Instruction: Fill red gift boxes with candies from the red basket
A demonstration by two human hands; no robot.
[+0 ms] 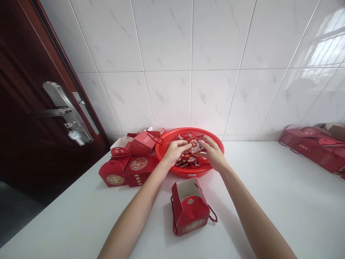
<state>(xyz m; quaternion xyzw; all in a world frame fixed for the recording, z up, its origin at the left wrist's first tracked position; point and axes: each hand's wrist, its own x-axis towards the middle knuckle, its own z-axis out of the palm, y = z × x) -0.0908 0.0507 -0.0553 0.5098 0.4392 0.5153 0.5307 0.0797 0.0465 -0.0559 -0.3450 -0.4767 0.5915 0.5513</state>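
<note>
- Pinching a printed packet [196, 145] between the fingers of our left hand [175, 153] and right hand [214, 154], we held it above the red plastic basket [182, 173], within its rim.
- We had an open gift box [192, 213] near the basket's front edge.
- Leftward, we saw stacked gift boxes [138, 164] crowding the rim.
- Rightward, we had white tabletop [258, 172] stretching wide toward more red boxes [309, 148].

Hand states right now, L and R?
Left hand: closed, holding one side of a red packet.
Right hand: closed, on its other side, above the basket.
</note>
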